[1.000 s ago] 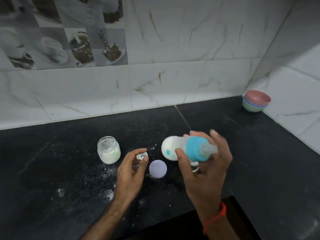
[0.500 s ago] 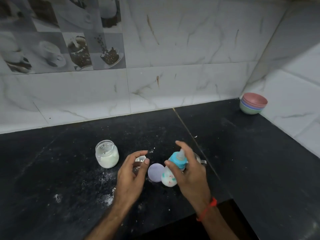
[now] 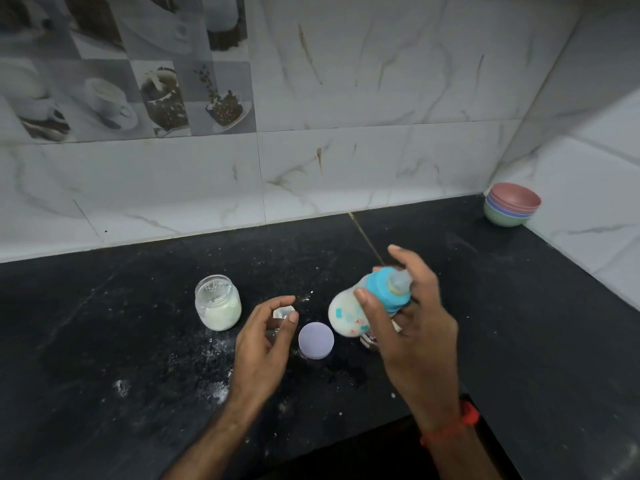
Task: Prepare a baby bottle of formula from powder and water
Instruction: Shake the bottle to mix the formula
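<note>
My right hand [image 3: 412,327] grips a baby bottle [image 3: 349,315] by its blue collar, thumb and fingers curled round it. The bottle is tilted, teat toward me, base away, and holds white liquid. My left hand [image 3: 266,341] hovers over the black counter [image 3: 104,358] with fingers loosely curled and nothing in them. An open glass jar [image 3: 217,303] with white powder stands to the left. A lilac lid [image 3: 316,340] lies flat between my hands. A small clear cap [image 3: 283,311] lies by my left fingertips.
Spilled white powder dots the counter around the jar and hands. A stack of coloured bowls [image 3: 512,208] sits in the far right corner against the tiled wall. A small metal object [image 3: 369,339] is partly hidden under my right hand.
My right hand swung the bottle down to near the counter and has now raised it again, tilted; the shaking blurs the bottle. My left hand stayed in place.
</note>
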A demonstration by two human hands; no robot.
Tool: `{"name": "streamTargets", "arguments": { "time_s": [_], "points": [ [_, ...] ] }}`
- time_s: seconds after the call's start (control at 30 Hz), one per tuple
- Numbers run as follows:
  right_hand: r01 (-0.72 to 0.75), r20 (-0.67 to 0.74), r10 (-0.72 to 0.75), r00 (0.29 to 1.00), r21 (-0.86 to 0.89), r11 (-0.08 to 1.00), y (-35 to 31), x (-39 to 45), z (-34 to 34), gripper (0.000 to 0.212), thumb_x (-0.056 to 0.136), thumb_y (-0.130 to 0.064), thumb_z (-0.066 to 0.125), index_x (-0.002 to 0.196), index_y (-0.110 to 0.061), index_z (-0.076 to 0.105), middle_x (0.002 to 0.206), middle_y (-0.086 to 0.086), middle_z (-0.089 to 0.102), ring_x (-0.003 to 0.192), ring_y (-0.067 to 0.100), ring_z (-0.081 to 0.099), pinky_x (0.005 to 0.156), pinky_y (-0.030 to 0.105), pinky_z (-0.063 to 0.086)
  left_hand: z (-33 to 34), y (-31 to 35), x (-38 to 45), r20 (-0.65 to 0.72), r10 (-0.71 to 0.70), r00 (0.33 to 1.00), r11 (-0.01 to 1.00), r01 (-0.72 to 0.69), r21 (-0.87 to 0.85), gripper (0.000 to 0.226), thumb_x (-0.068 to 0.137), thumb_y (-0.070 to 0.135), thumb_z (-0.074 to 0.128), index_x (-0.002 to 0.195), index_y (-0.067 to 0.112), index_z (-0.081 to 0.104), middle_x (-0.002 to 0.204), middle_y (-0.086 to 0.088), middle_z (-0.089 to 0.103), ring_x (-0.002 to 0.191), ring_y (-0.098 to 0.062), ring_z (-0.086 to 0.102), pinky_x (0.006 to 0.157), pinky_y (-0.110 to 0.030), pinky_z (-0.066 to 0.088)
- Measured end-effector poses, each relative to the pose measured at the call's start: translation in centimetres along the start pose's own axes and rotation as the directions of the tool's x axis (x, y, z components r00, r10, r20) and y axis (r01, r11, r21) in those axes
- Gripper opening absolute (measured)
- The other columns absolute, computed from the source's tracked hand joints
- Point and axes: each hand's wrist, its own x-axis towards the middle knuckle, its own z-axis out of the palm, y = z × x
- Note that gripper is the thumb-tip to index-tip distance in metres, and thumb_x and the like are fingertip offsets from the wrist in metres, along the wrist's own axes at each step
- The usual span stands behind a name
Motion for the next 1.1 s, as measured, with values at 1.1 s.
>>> {"name": "streamTargets", "arguments": {
  "time_s": [1.1],
  "points": [
    [0.121, -0.060, -0.124, 0.991, -0.050, 0.991, 2.4, -1.7, 2.4, 0.052, 0.096, -0.019, 0.068, 0.144, -0.022, 0.048, 0.136, -0.004, 0.059, 0.127, 0.011, 0.059, 0.105, 0.027, 0.050, 0.0, 0.1, 0.0, -0.011, -0.015, 1.000, 1.000, 0.015, -0.024, 0.021, 0.100, 0.025, 0.068, 0.118, 0.037, 0.070, 0.118, 0.010, 0.075, 0.099, -0.010, 0.071, 0.077, -0.023, 0.058]
  ]
}}
